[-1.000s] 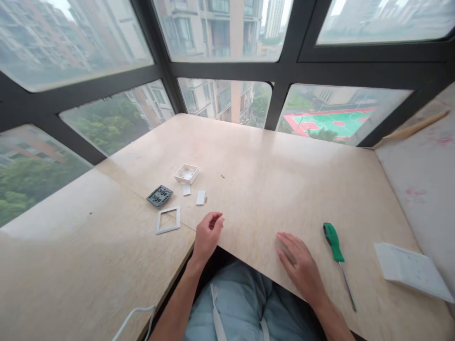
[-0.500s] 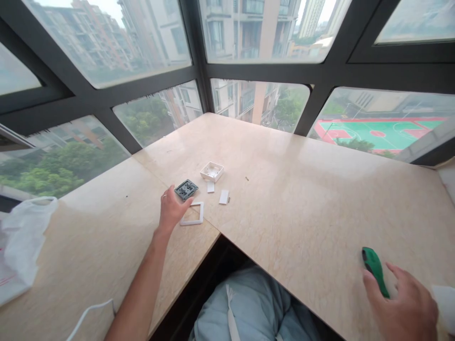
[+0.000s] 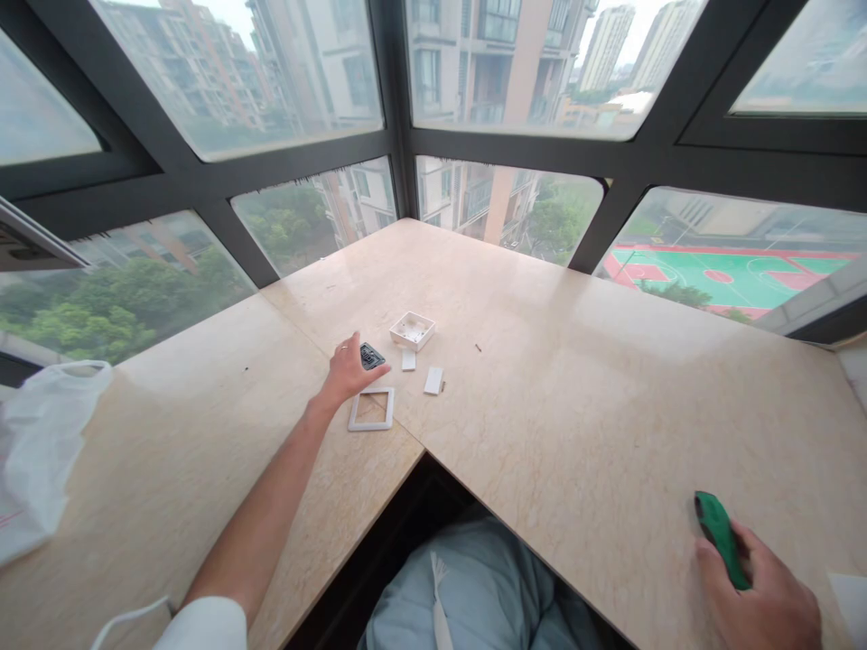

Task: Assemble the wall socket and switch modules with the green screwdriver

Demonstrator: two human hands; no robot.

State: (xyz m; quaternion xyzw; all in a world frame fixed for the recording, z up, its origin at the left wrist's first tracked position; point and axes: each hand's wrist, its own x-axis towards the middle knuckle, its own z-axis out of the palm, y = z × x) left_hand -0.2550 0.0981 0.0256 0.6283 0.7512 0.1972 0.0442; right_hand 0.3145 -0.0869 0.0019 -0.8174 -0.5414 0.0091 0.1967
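- Left hand: fingers and thumb spread about dark panel; cannot tell whether gripped.
- Panel location: just beyond white frame, left of white box.
- Right hand: fingers wrapped around green handle.

On our tabletop, the frame lies before the panel in our left hand. Right of these, the box sits behind two flat pieces. The bag lies far left; far right, our right hand surrounds the screwdriver.
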